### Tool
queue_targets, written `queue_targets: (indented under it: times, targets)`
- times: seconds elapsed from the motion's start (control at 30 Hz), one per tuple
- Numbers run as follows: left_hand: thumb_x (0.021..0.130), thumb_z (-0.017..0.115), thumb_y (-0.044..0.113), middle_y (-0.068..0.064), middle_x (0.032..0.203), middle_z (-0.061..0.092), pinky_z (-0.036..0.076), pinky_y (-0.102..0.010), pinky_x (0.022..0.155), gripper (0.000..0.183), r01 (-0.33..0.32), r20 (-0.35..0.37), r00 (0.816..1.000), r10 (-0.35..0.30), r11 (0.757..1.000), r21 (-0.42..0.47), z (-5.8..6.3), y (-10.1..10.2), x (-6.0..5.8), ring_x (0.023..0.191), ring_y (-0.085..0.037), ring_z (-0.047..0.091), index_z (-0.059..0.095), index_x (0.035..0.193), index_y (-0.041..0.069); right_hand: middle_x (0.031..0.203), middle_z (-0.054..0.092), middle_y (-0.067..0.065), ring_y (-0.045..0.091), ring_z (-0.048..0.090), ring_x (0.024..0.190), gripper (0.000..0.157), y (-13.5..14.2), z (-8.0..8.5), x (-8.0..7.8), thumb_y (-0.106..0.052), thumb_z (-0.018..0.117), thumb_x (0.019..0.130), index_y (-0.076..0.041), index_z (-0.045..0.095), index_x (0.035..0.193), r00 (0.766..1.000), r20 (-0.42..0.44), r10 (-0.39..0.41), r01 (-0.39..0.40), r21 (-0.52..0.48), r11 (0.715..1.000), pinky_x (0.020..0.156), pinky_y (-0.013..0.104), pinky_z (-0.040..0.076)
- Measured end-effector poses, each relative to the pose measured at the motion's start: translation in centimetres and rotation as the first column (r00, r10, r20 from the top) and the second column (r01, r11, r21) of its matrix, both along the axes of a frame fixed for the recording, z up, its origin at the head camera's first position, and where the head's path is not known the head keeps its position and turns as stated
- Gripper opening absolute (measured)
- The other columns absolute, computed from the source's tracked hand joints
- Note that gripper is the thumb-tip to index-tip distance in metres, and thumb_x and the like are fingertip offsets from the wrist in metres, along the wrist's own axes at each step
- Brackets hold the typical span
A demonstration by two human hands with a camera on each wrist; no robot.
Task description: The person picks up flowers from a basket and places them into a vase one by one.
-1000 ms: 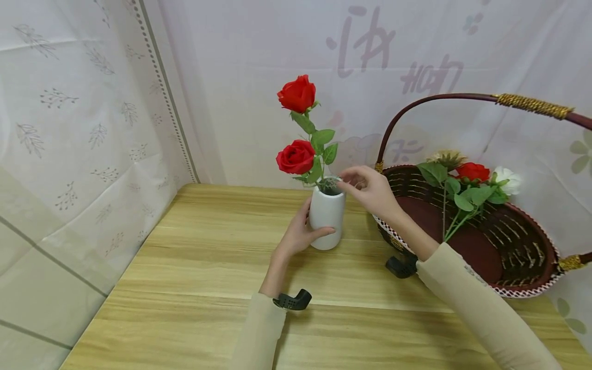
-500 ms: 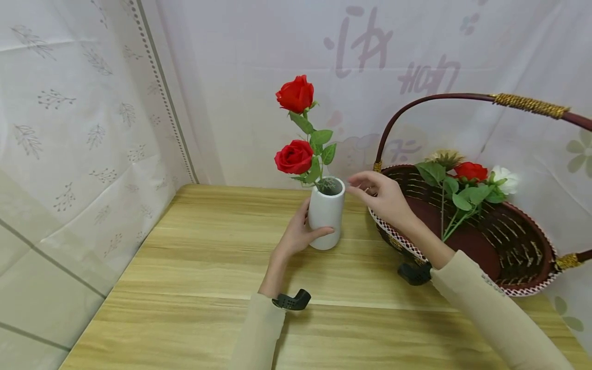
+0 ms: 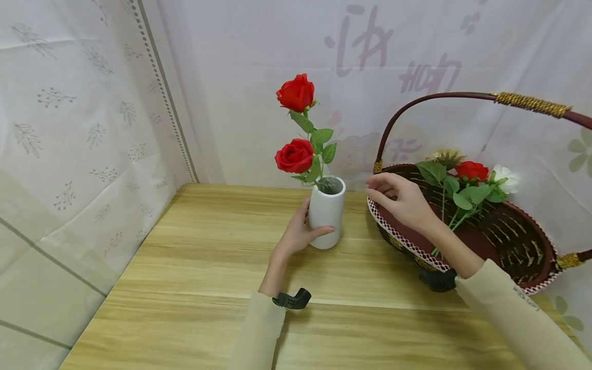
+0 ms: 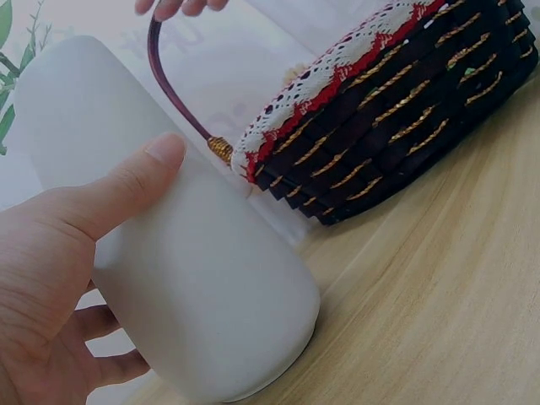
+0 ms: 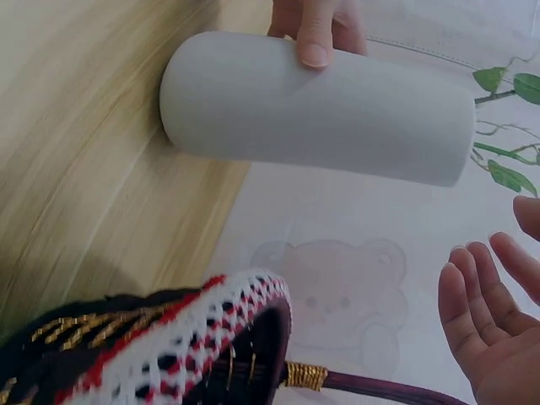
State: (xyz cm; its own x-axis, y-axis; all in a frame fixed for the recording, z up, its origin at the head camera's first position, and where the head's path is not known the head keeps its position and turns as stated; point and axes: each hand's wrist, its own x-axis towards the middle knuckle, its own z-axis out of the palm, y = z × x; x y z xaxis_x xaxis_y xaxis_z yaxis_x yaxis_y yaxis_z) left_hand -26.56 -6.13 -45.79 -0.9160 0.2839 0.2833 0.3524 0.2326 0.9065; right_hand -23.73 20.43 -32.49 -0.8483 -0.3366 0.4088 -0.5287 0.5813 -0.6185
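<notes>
My left hand (image 3: pixel 298 234) holds a white vase (image 3: pixel 326 218) upright on the wooden table, thumb across its front. Two red roses, an upper rose (image 3: pixel 296 93) and a lower rose (image 3: pixel 294 155), lean left out of its mouth on leafy stems. Right of the vase, my right hand (image 3: pixel 403 201) hovers over the near-left rim of a dark woven basket (image 3: pixel 401 243). Its fingers are loosely bent with nothing between them, as the right wrist view of the hand (image 5: pixel 498 325) also shows. Inside the basket lie a red flower (image 3: pixel 472 170), a white flower (image 3: pixel 505 180) and a beige flower (image 3: pixel 446 158).
The basket's tall arched handle (image 3: pixel 444 96) rises at the right, wrapped in gold cord. A printed white cloth (image 3: pixel 240 92) hangs behind the table (image 3: pixel 222 246), and another patterned cloth (image 3: pixel 83 128) covers the left side.
My right hand has drawn away from the vase mouth to the right, over the basket's rim. The left hand, vase and roses stay in place.
</notes>
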Motion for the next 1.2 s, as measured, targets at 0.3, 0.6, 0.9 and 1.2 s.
queue_targets:
  times: [0.3, 0.6, 0.9, 1.2]
  targets:
    - [0.079, 0.089, 0.028, 0.001, 0.145, 0.049, 0.041, -0.044, 0.109, 0.097, 0.002, -0.008, 1.000, -0.002, 1.000, -0.009, 0.0, 0.0, 0.0, 0.132, -0.021, 0.050, 0.031, 0.156, 0.029, 0.109, 0.067, 0.005, 0.011, 0.063, 0.090, 0.027, 2.5, 0.8, 0.7, -0.022, 0.064, 0.102, -0.011, 0.065, 0.126, 0.999, -0.007, -0.034, 0.034, 0.012, 0.999, 0.074, 0.015, 0.050]
    - [0.080, 0.089, 0.028, 0.002, 0.145, 0.049, 0.041, -0.043, 0.109, 0.095, -0.001, 0.009, 1.000, 0.001, 1.000, -0.002, 0.1, 0.0, 0.1, 0.132, -0.020, 0.049, 0.032, 0.155, 0.030, 0.111, 0.067, 0.007, 0.005, 0.064, 0.086, 0.029, 4.6, 1.1, 1.1, -0.020, 0.063, 0.102, -0.011, 0.065, 0.129, 0.996, 0.022, -0.083, 0.084, -0.029, 0.996, 0.070, 0.014, 0.049]
    - [0.079, 0.089, 0.029, 0.002, 0.145, 0.049, 0.041, -0.045, 0.110, 0.094, 0.004, -0.001, 1.000, -0.004, 1.000, 0.001, 0.0, -0.1, 0.0, 0.132, -0.021, 0.050, 0.033, 0.155, 0.030, 0.106, 0.068, 0.000, 0.003, 0.064, 0.083, 0.029, 6.5, 1.4, 1.2, -0.020, 0.064, 0.101, -0.010, 0.064, 0.129, 0.990, 0.025, -0.139, 0.140, -0.043, 0.989, 0.069, 0.014, 0.050]
    - [0.080, 0.089, 0.030, 0.001, 0.145, 0.049, 0.041, -0.045, 0.109, 0.094, -0.002, 0.016, 1.000, 0.002, 1.000, -0.005, 0.0, -0.1, 0.1, 0.132, -0.021, 0.049, 0.032, 0.155, 0.029, 0.105, 0.064, -0.020, -0.002, 0.064, 0.083, 0.031, 9.0, 2.0, 1.2, -0.021, 0.064, 0.101, -0.006, 0.062, 0.129, 0.976, 0.033, -0.214, 0.215, -0.071, 0.974, 0.071, 0.010, 0.050]
